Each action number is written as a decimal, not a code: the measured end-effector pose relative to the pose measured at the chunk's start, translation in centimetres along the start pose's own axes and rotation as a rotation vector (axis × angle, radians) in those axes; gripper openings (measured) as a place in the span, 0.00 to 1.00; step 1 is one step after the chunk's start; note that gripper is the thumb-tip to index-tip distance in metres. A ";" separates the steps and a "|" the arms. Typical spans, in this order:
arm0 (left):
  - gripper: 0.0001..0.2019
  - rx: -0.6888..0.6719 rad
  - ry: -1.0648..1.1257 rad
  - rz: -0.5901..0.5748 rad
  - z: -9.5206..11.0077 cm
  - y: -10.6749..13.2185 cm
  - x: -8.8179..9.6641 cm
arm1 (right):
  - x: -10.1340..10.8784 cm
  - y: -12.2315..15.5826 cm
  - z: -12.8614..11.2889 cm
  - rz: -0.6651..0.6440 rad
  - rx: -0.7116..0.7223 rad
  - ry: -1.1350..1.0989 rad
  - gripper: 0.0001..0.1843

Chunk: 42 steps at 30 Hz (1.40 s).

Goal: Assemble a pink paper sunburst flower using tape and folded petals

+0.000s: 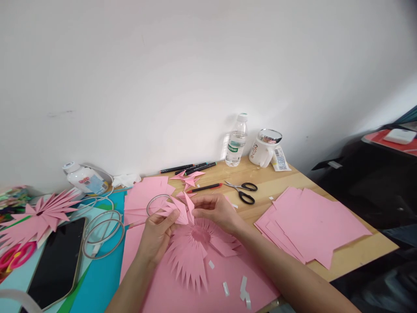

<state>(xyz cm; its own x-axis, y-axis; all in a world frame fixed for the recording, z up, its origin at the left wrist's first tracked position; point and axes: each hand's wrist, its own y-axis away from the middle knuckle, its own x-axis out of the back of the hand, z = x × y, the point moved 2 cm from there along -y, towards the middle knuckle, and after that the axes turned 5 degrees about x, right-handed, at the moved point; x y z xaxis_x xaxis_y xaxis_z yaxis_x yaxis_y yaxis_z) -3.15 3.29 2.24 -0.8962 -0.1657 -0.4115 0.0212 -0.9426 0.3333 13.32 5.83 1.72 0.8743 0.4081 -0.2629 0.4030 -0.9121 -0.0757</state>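
In the head view, someone's two bare hands work at a table, just below the middle of the frame. The left hand (159,230) has its thumb and fingers closed on a cluster of folded pink paper pieces (178,208). The right hand (216,211) seems to pinch the piece at the cluster's right edge, though from here I can't quite tell how firmly.

Right below them, at lower centre, a pointed pink paper ring (189,258) lies on a large pink sheet (176,300), with small white strips (226,289) scattered to its right. Black-handled scissors (244,192) and a dark pen (205,188) lie just above the right hand. A bottle (236,145) and a white mug (262,151) stand at upper right of centre; more pink paper (316,221) is piled at the right, and a phone (57,261) lies at lower left.
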 end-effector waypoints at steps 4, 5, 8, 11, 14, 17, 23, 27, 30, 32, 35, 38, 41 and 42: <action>0.13 -0.007 0.000 0.017 0.0 0.0 -0.1 | -0.1 0.1 -0.1 0.013 -0.008 0.018 0.18; 0.13 -0.009 -0.003 0.016 0.0 0.0 -0.2 | -0.1 0.1 -0.1 0.018 -0.013 0.021 0.18; 0.12 -0.010 -0.019 0.008 -0.1 0.0 -0.2 | -0.2 0.1 0.0 0.014 -0.020 0.006 0.17; 0.12 -0.015 -0.037 0.001 -0.1 0.0 -0.1 | -0.3 0.2 -0.1 0.020 -0.023 -0.008 0.16; 0.12 -0.023 -0.045 0.008 -0.1 0.0 -0.1 | -0.4 0.2 -0.3 0.040 -0.033 -0.006 0.15; 0.12 -0.005 -0.053 0.021 -0.1 0.1 -0.3 | -0.6 0.3 -0.4 0.056 -0.059 -0.011 0.15; 0.15 0.016 -0.053 0.008 -0.3 0.2 -0.2 | -0.9 0.3 -0.1 0.074 -0.037 -0.053 0.14; 0.14 -0.001 -0.052 0.022 -0.4 0.1 0.0 | -0.7 0.3 0.3 0.069 -0.042 -0.060 0.15; 0.15 0.000 -0.053 0.039 -0.2 0.2 -0.1 | -0.6 0.3 0.6 0.023 -0.066 -0.078 0.20; 0.15 0.005 -0.052 0.040 -0.1 0.3 -0.4 | -0.6 0.3 0.7 0.013 -0.081 -0.091 0.23; 0.14 0.008 -0.056 0.037 0.0 0.4 -0.6 | -0.6 0.3 0.6 0.033 -0.097 -0.110 0.22; 0.14 0.013 -0.052 0.033 0.0 0.5 -0.7 | -0.8 0.2 0.5 0.046 -0.104 -0.133 0.22; 0.14 0.023 -0.042 0.022 0.0 0.4 -0.7 | -0.9 0.2 0.6 0.050 -0.103 -0.141 0.22; 0.14 0.025 -0.036 0.019 0.0 0.4 -0.7 | -0.9 0.2 0.6 0.054 -0.101 -0.145 0.22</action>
<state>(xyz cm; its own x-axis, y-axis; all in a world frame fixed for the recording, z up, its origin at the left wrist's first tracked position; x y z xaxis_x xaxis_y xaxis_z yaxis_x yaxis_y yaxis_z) -2.49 2.97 2.64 -0.9112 -0.1722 -0.3743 0.0276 -0.9319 0.3617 12.44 5.29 1.34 0.8500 0.3422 -0.4006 0.3882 -0.9208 0.0371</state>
